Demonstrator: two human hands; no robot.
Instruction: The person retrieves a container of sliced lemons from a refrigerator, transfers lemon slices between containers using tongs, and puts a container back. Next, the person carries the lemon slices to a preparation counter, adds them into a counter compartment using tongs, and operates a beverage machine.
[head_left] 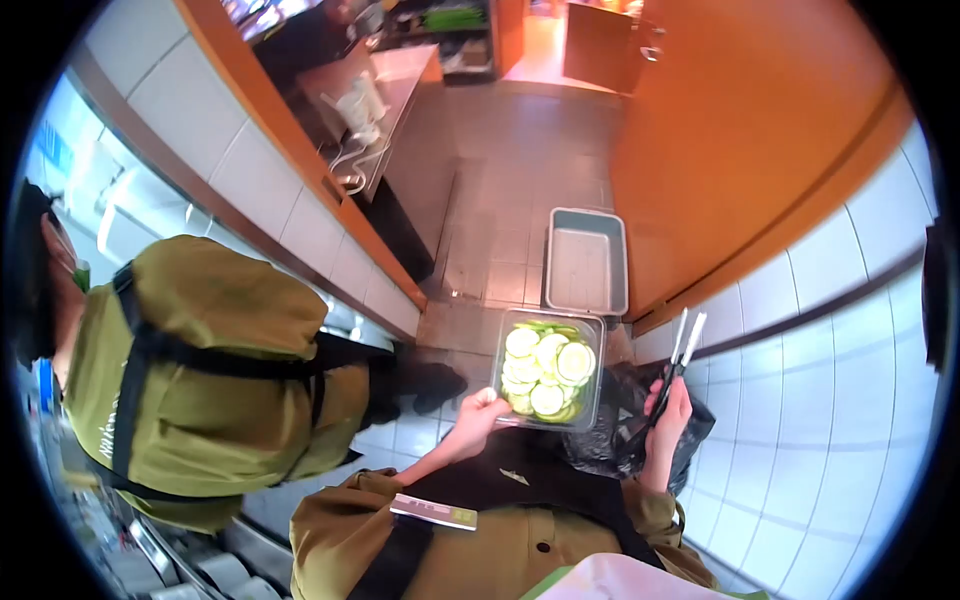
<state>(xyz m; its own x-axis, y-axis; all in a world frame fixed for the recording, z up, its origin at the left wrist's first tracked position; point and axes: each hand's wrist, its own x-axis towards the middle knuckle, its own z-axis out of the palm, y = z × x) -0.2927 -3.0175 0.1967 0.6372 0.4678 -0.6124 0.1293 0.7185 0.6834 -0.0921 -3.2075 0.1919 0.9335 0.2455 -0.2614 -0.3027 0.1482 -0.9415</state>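
Observation:
My left hand [481, 412] is closed on the near left corner of a clear plastic container [598, 345], held out in front of my dark apron. Inside it lie many thin round slices [548, 372], pale yellow-green with green rims; they look like citrus, though I cannot be sure. My right hand [668, 418] grips a pair of tongs [683, 352] by the black handles. The two silver tips point up and away from me, spread slightly apart, with nothing between them. The tongs are to the right of the container, not touching it.
A grey plastic tub [586, 262] sits on the tiled floor beyond the container, beside an orange door [740, 140]. Black plastic bagging [600, 430] is below my hands. A person in an olive shirt [215, 370] stands close on my left. A counter [405, 85] is farther ahead.

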